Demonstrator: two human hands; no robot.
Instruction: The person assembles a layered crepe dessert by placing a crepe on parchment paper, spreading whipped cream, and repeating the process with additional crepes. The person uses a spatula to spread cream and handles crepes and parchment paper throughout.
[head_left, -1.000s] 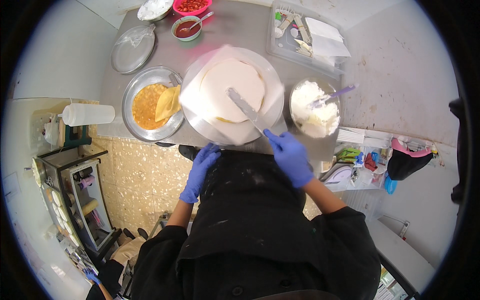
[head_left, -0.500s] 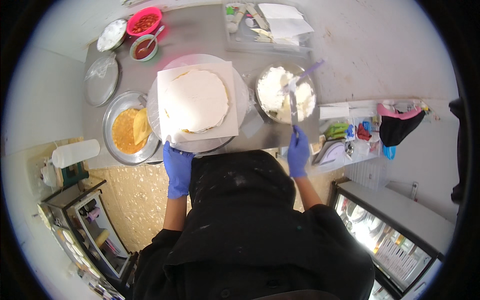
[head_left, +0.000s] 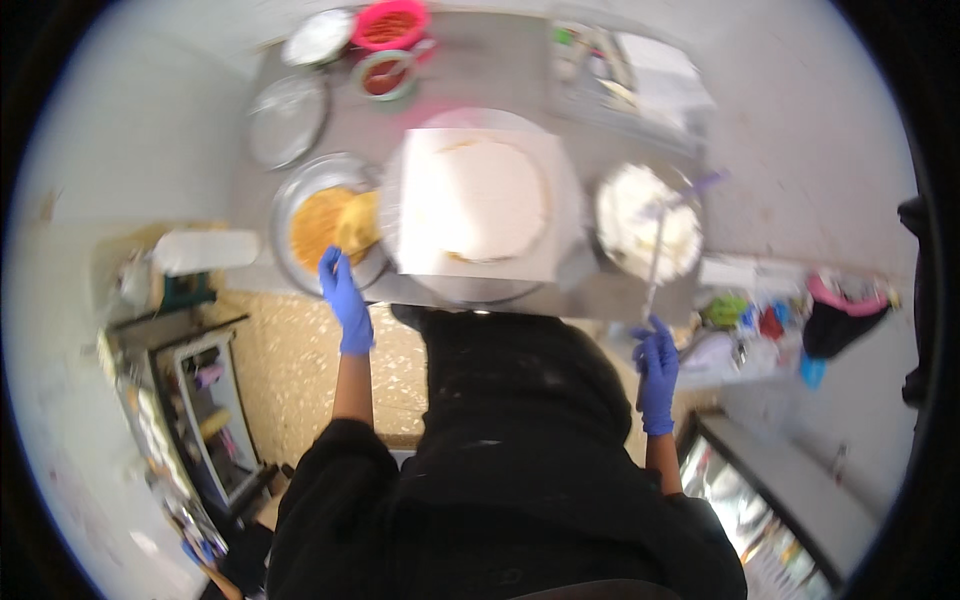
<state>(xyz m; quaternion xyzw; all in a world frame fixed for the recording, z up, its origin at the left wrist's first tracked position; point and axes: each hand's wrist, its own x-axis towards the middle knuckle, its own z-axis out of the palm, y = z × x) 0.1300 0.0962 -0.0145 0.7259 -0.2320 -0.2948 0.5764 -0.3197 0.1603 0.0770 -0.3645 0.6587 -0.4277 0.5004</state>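
Note:
A cake with a smooth white top sits on a square white board in the middle of the metal table, raised on a round turntable. My left hand, in a blue glove, is over the near rim of a metal pan. Its fingers are stretched out and hold nothing I can see. In that pan lie an orange-yellow filling and a yellow piece. My right hand, also gloved, grips a long icing spatula. The spatula's far end reaches over a bowl of white cream.
A pink bowl of red pieces, a small bowl of red sauce and a clear-covered round tray stand at the back left. A clear bin of tools is at the back right. Another person's gloved hand shows at lower left.
My left hand has left the cake board's near edge and moved left to the pan. My right hand has drawn the spatula back toward me. The whole view has shifted.

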